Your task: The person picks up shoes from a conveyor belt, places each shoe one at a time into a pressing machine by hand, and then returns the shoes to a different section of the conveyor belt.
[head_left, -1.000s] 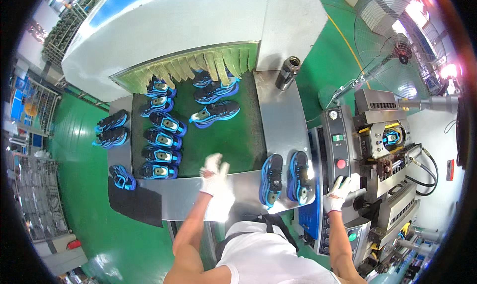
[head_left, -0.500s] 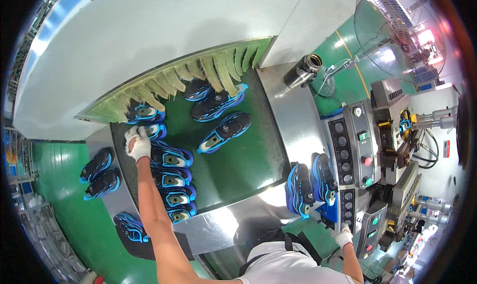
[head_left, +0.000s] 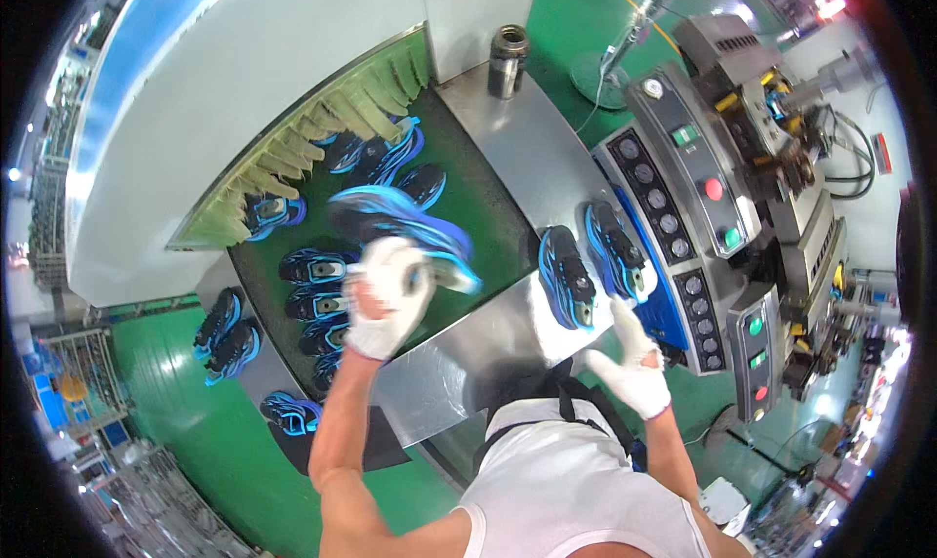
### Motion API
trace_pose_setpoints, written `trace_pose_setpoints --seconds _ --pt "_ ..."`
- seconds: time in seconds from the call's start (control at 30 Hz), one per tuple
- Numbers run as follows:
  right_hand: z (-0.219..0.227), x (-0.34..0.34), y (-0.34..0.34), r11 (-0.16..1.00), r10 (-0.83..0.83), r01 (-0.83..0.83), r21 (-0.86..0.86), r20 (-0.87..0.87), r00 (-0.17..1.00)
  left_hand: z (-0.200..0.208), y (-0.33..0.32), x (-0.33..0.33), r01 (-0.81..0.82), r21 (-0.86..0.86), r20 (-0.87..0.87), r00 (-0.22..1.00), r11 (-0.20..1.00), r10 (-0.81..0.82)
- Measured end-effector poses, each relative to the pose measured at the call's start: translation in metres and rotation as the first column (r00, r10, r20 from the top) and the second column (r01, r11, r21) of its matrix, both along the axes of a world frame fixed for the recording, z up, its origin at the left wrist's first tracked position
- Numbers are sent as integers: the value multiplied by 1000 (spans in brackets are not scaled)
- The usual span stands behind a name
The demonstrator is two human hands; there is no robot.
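Moved from the left of the frame to its middle: one black-and-blue sports shoe (head_left: 402,214), gripped by the white-gloved left hand (head_left: 392,289). The white-gloved right hand (head_left: 634,371) has fingers spread, empty. The shoe looks light, soft-topped, firm-soled; its sides seem best to hold.

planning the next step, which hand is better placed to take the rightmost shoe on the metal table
Probably the right hand: it is open, looks empty and is close to that shoe, while the left hand holds another shoe.
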State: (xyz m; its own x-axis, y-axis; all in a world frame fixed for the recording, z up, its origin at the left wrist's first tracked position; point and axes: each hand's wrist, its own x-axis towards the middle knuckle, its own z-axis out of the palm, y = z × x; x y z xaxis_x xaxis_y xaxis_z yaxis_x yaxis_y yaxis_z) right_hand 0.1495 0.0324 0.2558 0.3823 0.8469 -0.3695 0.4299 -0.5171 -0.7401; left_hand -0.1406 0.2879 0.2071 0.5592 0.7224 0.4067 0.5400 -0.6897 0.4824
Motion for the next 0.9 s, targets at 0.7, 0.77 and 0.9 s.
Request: trace_pose_setpoints --seconds 0.7,0.77,0.9 --pt "55 153 -380 -151 -485 966 209 -867 112 134 -365 546 869 -361 580 493 338 -648" --pt "55 164 -397 -225 -460 951 213 -883 89 112 -375 561 813 -489 527 565 317 -635" --pt "41 185 -424 -295 -492 947 126 -870 -37 97 -398 574 822 -499 460 521 276 -719"
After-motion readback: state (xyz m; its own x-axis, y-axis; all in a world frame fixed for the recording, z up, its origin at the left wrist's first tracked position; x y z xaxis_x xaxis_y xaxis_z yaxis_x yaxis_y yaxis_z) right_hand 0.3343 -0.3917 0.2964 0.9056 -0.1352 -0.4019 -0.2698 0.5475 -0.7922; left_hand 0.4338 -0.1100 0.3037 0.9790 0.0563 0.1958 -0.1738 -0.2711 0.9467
